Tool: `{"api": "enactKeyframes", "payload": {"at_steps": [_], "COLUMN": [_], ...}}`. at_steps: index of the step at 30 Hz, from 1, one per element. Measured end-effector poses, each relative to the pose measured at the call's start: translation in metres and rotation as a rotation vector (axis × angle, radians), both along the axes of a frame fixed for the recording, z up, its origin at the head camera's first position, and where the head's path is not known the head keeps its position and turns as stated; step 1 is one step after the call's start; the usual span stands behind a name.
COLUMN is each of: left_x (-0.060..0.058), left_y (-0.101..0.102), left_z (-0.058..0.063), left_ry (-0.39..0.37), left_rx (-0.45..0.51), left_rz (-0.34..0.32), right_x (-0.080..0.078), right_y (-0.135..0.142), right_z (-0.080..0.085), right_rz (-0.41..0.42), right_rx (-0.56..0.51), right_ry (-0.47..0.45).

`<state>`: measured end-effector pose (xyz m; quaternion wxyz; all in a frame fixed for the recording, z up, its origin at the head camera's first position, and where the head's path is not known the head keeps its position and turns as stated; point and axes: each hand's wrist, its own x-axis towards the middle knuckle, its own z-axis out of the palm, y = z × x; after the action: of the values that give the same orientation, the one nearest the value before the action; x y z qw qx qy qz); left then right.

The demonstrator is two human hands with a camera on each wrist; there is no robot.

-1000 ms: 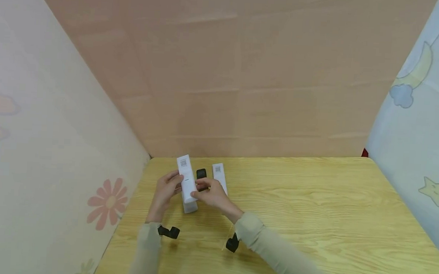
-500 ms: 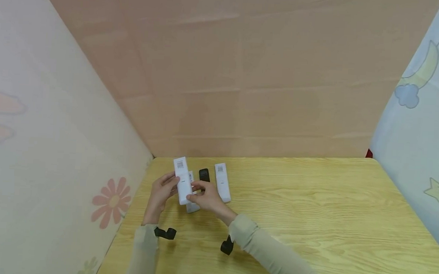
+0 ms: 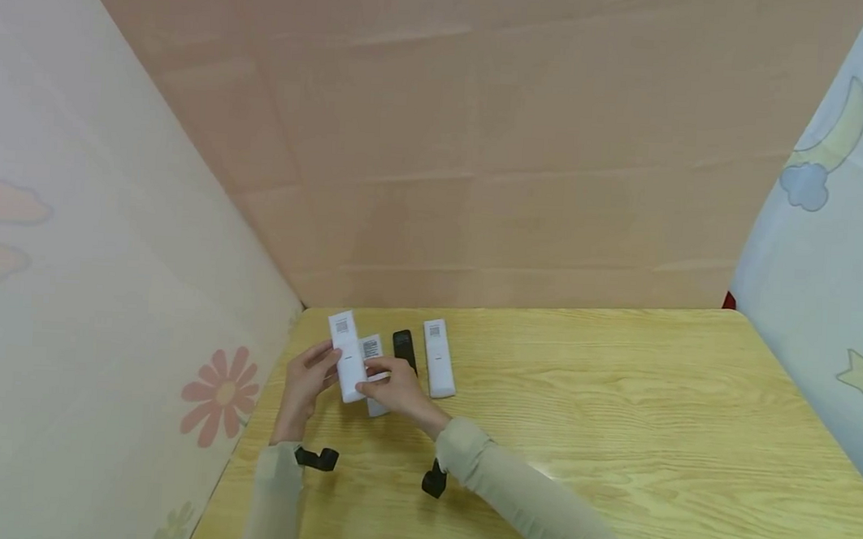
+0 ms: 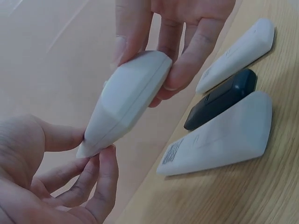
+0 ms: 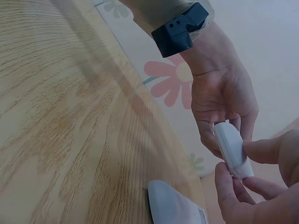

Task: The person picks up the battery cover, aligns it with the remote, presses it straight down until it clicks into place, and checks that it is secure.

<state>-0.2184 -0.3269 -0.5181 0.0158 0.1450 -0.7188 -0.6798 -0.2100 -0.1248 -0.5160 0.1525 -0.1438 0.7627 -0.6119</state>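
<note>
Both hands hold a white remote control [image 3: 348, 361] above the table, its labelled back toward the head camera. My left hand [image 3: 302, 386] pinches its left side between thumb and fingers. At its lower right end, my right hand [image 3: 400, 392] pinches it with thumb and fingertips. In the left wrist view the held remote [image 4: 126, 100] is tilted between the two hands. Beneath it on the table lies another white remote [image 4: 224, 135], partly hidden in the head view. A black remote [image 3: 403, 345] lies beside that one, and a further white remote [image 3: 439, 359] is to its right.
The pale wood table [image 3: 600, 409] extends to the right of the remotes. A flower-print sheet [image 3: 122, 302] hangs along the left, and a plain tan sheet [image 3: 480, 182] stands behind. Black wrist cameras [image 3: 433, 480] stick out from both wrists.
Both hands have shifted left with the white remote, uncovering more of the white remote beneath and the black one. The right-hand white remote is now in full view.
</note>
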Motion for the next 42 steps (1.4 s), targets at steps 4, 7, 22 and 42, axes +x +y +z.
{"api": "enactKeyframes", "payload": {"at_steps": [4,7,22,42], "left_x": [-0.001,-0.003,-0.003,-0.010], "left_y": [-0.006,-0.008,-0.018,-0.030], "left_z": [-0.003,-0.005,-0.018,-0.040], "left_ry": [-0.015,-0.032,-0.024,-0.109], "left_rx": [0.010,0.023,-0.002,0.013], "left_rz": [0.018,0.028,0.109,0.113], "right_x": [-0.001,-0.002,0.000,0.005], "right_y": [-0.007,-0.012,-0.025,-0.034], "right_z": [-0.001,-0.001,-0.014,-0.019], "right_rz": [-0.007,-0.021,0.013,0.220], "right_rx": [0.011,0.030,0.015,0.046], "right_ry": [0.022,0.024,-0.041,-0.014]}}
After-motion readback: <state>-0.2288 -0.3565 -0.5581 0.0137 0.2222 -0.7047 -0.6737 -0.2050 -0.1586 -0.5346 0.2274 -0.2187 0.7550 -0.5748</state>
